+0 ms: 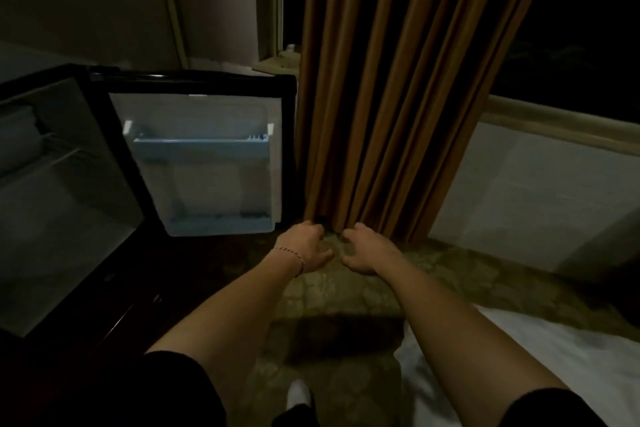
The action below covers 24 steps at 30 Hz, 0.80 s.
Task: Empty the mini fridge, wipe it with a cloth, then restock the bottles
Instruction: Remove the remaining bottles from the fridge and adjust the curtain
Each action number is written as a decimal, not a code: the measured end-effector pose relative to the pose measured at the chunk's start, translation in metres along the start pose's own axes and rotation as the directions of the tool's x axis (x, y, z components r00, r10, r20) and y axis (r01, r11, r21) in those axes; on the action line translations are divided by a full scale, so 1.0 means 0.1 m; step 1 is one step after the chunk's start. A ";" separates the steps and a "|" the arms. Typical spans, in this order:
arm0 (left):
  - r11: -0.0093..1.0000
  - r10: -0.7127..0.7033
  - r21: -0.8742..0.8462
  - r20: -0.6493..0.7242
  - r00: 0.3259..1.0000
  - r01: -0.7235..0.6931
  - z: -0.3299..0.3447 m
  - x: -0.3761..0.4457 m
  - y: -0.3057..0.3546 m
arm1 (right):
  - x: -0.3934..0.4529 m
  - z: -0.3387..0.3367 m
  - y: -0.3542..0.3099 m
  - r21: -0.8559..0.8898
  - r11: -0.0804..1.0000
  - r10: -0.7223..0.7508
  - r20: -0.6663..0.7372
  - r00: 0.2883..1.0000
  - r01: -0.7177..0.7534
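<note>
You are reaching both hands low toward the foot of the brown curtain (398, 87), and the mini fridge (69, 184) is standing open well off to the left of your fingers, its door (204, 156) swung wide toward you. Judging by what is showing, the emptying looks done: the cabinet and both pale blue door racks (201, 149) are showing no bottles. Whether the wiping has happened you cannot read from here (no cloth is showing anywhere, and the light is dim), so the wipe and the restocking are probably both still waiting.

Your left hand (303, 248) is hovering with fingers (313, 226) curled loosely inward, holding nothing visible; your right hand (369, 250) is doing the same, fingertips just beside the curtain hem. Something dark is sitting at the hem between your two hands, too shadowed to name. The fridge interior is looking clean and bare, a wire shelf (52, 149) crossing it.
</note>
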<state>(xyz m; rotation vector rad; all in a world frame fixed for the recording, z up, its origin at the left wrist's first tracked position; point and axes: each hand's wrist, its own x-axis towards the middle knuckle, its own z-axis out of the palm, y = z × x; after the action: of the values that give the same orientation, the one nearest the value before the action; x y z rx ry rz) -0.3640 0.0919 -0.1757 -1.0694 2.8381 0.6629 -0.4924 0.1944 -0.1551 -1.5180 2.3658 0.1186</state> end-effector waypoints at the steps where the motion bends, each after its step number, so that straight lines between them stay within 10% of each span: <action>1: 1.000 0.001 -0.009 -0.004 1.000 -0.001 0.00 0.24 0.00 | 0.22 -0.06 0.09 -0.008 1.000 -0.006 0.001 1.000 0.006; 14: 0.986 -0.105 -0.129 -0.022 0.994 0.101 -0.55 3.19 -0.14 | 2.92 -1.29 1.10 -0.041 0.996 -0.074 0.033 0.997 0.075; 24: 0.887 -0.445 -0.161 -0.048 0.894 0.432 -0.91 4.65 -0.68 | 4.96 -1.77 1.17 -0.118 0.937 -0.322 0.072 0.944 0.328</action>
<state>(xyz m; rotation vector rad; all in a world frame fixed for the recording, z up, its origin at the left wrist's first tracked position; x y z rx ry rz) -0.6649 -0.2792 -0.2031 -1.7285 2.4914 0.8014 -0.8259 -0.2301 -0.1567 -1.9208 2.0674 0.2321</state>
